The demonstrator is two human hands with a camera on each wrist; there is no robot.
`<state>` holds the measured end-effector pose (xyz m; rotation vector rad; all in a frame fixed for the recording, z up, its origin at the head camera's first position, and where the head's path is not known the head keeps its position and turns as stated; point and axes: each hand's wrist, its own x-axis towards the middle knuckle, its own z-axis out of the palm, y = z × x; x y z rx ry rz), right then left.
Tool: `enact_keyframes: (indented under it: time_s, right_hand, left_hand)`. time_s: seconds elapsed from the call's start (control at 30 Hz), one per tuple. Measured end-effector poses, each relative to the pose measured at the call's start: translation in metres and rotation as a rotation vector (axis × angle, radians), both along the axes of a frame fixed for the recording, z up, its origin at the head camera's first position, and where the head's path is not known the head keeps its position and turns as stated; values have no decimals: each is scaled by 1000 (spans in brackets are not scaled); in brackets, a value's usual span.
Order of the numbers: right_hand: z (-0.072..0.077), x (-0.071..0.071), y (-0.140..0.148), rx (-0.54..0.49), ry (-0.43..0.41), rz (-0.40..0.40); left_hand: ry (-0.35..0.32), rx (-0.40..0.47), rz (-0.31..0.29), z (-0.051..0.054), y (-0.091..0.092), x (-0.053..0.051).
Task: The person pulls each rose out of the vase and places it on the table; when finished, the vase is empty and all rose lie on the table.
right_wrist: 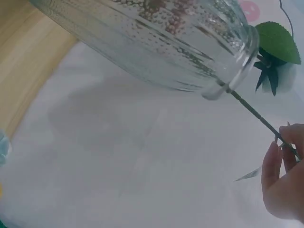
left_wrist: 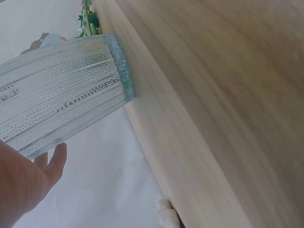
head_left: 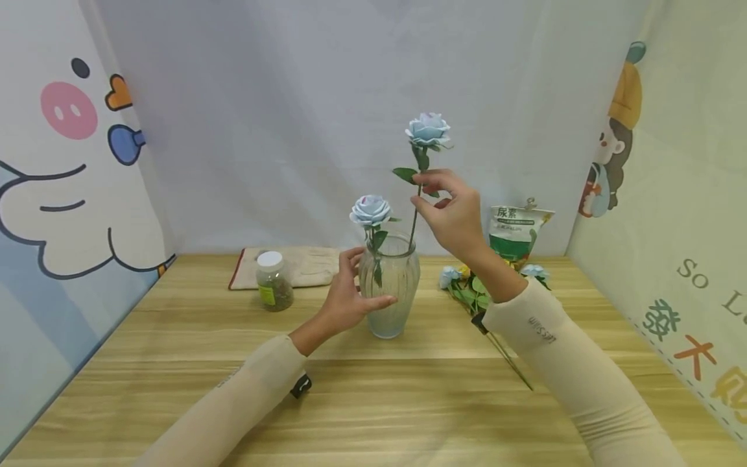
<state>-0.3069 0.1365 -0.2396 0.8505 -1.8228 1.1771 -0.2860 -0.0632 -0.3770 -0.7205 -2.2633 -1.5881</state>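
A ribbed clear glass vase (head_left: 390, 292) stands upright on the table. My left hand (head_left: 345, 295) grips its left side, thumb across the front and fingers toward the back; the left wrist view shows part of that hand (left_wrist: 28, 183) beside the glass. One pale blue rose (head_left: 371, 211) stands in the vase, its bloom above the rim. My right hand (head_left: 452, 211) pinches the stem of a second pale blue rose (head_left: 428, 130), held higher and to the right. In the right wrist view, this stem (right_wrist: 254, 113) passes through the vase mouth, its lower part seen blurred through the glass.
Left of the vase, a white-capped jar (head_left: 274, 282) stands before folded cream gloves (head_left: 312, 266). Behind my right forearm are more flowers (head_left: 449, 277) and a clipped white-and-green bag (head_left: 515, 233). A thin dark rod (head_left: 509, 357) lies near that sleeve.
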Motion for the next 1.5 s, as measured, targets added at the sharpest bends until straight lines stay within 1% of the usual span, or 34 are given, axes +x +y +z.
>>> enact_keyframes:
  time_s: [0.17, 0.27, 0.37, 0.5, 0.6, 0.63, 0.7, 0.77, 0.87, 0.93, 1.0, 1.2, 1.37, 1.5]
  right_hand:
    - [13, 6, 8, -89, 66, -6]
    - [23, 12, 15, -140, 103, -20]
    - [34, 20, 22, -233, 83, -40]
    - [46, 33, 35, -369, 58, -72]
    - [50, 42, 46, -418, 81, -83]
    - [51, 45, 48, -431, 83, -78]
    - [51, 49, 53, -419, 103, -79]
    - [48, 53, 56, -422, 100, -73]
    - [41, 59, 63, -393, 115, -79]
    - [34, 63, 67, -391, 101, -60]
    - [27, 66, 71, -362, 95, -34]
    - [4, 77, 76, -274, 4, 49]
    - [-17, 82, 81, -197, -91, 143]
    - [-31, 85, 85, -112, -159, 161]
  left_hand:
    - [1, 8, 7, 0, -2, -1]
    - [10, 8, 5, 1, -3, -2]
    - [16, 19, 7, 2, -4, -1]
    - [11, 16, -13, 0, -1, -1]
    - [25, -2, -19, -1, 1, -2]
    - [33, -7, -10, -1, 1, -2]
    - [46, -6, 13, 0, -1, -2]
    - [45, -2, 27, 1, -2, -3]
    - [23, -8, 21, 1, -2, -3]
    - [9, -13, 12, 0, -2, -3]
    - [0, -16, 9, 0, -1, -2]
    - [17, -14, 16, -1, -2, -1]
    - [18, -3, -4, -1, -2, -1]
    - [13, 1, -15, -2, -1, -1]
